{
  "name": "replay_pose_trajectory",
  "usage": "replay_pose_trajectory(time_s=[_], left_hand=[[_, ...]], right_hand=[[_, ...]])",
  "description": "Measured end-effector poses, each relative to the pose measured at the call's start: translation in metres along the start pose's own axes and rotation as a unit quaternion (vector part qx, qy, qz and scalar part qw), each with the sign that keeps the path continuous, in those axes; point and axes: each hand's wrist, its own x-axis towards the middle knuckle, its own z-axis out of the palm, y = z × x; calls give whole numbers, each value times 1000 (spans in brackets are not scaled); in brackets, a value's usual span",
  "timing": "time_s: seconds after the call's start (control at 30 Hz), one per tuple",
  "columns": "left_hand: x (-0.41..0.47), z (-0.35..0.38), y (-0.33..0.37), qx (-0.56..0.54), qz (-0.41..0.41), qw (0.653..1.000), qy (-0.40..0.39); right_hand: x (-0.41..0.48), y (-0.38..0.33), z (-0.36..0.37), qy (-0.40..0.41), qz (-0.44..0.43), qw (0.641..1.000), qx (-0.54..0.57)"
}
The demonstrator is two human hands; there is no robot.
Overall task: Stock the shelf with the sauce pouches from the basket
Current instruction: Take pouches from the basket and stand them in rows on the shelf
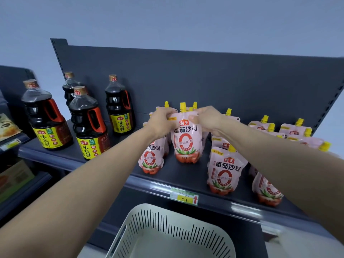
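Note:
A pink tomato-sauce pouch (187,140) with a yellow cap stands upright on the dark shelf (186,175), in the middle row. My left hand (161,121) pinches its top left corner and my right hand (206,119) pinches its top right corner. More pouches stand around it: one in front left (151,161), one in front right (224,172), several behind and to the right (296,130). The pale slotted basket (167,233) sits below the shelf edge; no pouch shows in the part of its inside that I can see.
Several dark soy-sauce bottles (87,123) with yellow labels stand on the shelf's left part. A green and yellow price tag (184,196) is clipped to the shelf's front rail. Another shelf unit with packaged goods (9,127) is at the far left.

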Motion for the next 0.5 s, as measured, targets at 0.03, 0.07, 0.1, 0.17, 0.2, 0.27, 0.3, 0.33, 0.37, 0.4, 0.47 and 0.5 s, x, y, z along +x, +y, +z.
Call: replay_pose_trajectory(time_s=[0.03, 0.07, 0.1, 0.17, 0.2, 0.27, 0.3, 0.33, 0.37, 0.4, 0.47, 0.5], left_hand=[[1, 2, 0, 21, 1, 1000, 0], [3, 5, 0, 48, 2, 999, 5], [4, 8, 1, 73, 5, 997, 10], [2, 15, 2, 101, 14, 995, 9], [3, 19, 0, 107, 18, 994, 2], [5, 29, -5, 124, 26, 992, -15], [6, 34, -8, 137, 30, 990, -23], [7, 39, -10, 150, 29, 988, -31], [8, 43, -13, 162, 26, 986, -39], [10, 47, -15, 168, 22, 984, -51], [10, 51, -20, 167, 15, 983, -72], [11, 52, -22, 164, 13, 983, -79]], right_hand=[[0, 2, 1, -8, -5, 1000, -7], [3, 6, 2, -13, -13, 1000, -10], [2, 8, 2, -21, -21, 999, -25], [1, 13, -2, -36, -32, 994, -100], [2, 16, -4, -48, -35, 988, -142], [2, 21, -6, -71, -33, 977, -198], [1, 23, -6, -80, -30, 971, -221], [2, 26, -5, -88, -27, 964, -248], [1, 27, -3, -98, -20, 958, -268], [3, 30, -1, -104, -15, 954, -280], [2, 31, 1, -111, -12, 951, -290], [0, 31, 2, -112, -12, 949, -293]])
